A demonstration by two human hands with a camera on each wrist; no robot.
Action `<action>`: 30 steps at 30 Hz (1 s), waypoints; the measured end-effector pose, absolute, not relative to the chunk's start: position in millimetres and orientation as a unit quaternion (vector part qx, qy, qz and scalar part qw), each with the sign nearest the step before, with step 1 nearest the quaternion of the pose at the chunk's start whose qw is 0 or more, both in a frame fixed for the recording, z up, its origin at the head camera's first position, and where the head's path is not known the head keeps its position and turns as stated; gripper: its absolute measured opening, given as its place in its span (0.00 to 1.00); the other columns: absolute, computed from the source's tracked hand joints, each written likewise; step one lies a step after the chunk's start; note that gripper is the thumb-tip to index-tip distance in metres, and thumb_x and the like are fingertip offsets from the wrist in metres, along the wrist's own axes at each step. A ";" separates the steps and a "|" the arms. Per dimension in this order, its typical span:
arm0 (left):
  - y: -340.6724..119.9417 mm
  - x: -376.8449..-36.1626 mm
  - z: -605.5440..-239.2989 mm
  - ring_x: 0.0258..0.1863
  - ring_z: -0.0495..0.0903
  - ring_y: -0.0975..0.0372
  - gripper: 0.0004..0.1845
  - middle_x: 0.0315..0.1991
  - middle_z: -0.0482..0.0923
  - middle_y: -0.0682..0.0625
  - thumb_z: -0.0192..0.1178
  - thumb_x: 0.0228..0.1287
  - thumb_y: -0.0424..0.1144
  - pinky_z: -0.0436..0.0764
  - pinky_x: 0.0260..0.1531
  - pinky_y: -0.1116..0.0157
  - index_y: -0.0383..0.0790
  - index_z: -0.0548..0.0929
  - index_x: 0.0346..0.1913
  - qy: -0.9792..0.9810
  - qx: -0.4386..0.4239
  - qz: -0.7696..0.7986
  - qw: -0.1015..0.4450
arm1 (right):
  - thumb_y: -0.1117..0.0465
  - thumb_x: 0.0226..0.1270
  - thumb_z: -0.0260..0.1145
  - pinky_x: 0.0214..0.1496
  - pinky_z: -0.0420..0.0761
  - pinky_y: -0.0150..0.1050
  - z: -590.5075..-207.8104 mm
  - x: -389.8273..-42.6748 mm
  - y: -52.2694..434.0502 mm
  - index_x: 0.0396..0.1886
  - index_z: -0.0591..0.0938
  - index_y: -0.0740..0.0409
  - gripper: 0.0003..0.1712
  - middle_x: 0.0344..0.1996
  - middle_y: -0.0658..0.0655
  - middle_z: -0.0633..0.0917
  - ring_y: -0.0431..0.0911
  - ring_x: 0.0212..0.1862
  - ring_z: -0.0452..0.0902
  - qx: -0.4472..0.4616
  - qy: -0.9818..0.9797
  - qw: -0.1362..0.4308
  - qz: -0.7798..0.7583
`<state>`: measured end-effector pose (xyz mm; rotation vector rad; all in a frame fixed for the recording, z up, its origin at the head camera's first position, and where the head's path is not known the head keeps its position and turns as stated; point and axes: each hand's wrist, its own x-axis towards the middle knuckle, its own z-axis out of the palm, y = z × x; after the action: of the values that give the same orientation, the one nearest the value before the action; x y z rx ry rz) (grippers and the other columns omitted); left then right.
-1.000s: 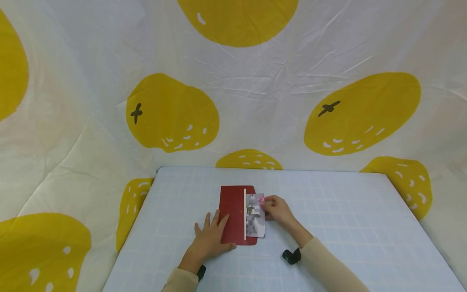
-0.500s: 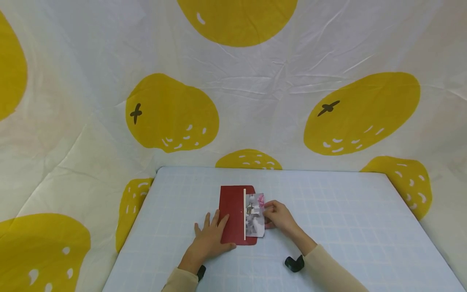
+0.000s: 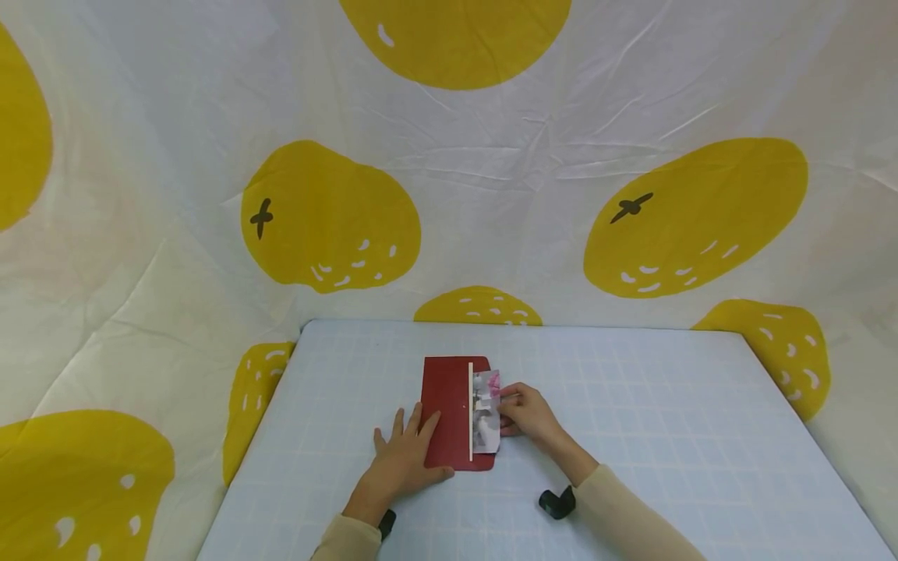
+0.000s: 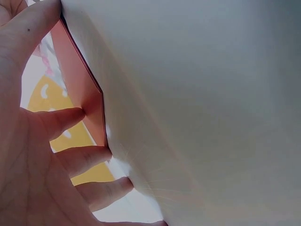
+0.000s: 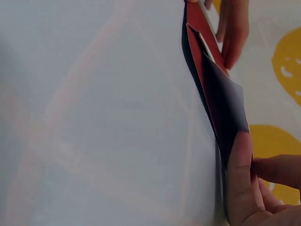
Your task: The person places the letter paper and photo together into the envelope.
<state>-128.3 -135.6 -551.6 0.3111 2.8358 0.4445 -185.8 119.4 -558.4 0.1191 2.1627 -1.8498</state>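
Note:
A red envelope (image 3: 447, 413) lies on the table, its rounded flap to the right and a pale strip along its mouth. From the mouth sticks out a grey postcard (image 3: 486, 425) with a pink patch at its upper corner; its left part is hidden inside. My left hand (image 3: 403, 460) presses on the envelope's left side, fingers spread, and the left wrist view shows its fingertips at the envelope (image 4: 84, 80). My right hand (image 3: 529, 414) pinches the card's right edge. In the right wrist view the thumb lies along the postcard (image 5: 230, 106), which slants into the opened pocket.
A pale blue checked cloth (image 3: 652, 421) covers the table. Behind it hangs a white curtain (image 3: 491, 218) with large yellow fruit prints. A black wrist camera (image 3: 557, 502) sits beside the right sleeve, close to the tabletop.
The right hand first shifts its grip down the postcard's edge, then moves left with it. Less of the card now shows outside the envelope. The left hand stays in place.

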 end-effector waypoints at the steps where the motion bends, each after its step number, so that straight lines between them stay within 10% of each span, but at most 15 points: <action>1: -135.3 -128.2 -551.8 0.73 0.49 0.36 0.56 0.77 0.53 0.38 0.74 0.46 0.64 0.51 0.59 0.25 0.48 0.62 0.77 0.974 0.107 0.152 0.128 | 0.70 0.69 0.64 0.31 0.86 0.47 -558.3 -186.1 118.4 0.53 0.75 0.68 0.15 0.32 0.62 0.82 0.51 0.28 0.82 0.040 0.751 0.146 -0.642; 30: -135.5 -127.0 -550.6 0.73 0.49 0.36 0.55 0.77 0.53 0.38 0.72 0.49 0.66 0.51 0.59 0.24 0.48 0.62 0.77 0.973 0.116 0.153 0.124 | 0.69 0.70 0.65 0.32 0.86 0.44 -558.1 -192.8 97.4 0.51 0.75 0.68 0.14 0.32 0.61 0.82 0.49 0.28 0.82 0.017 0.773 0.151 -0.615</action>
<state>-127.0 -135.5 -550.6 0.3395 2.8383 0.4469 -192.8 97.4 -558.1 0.0491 2.2206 -1.7670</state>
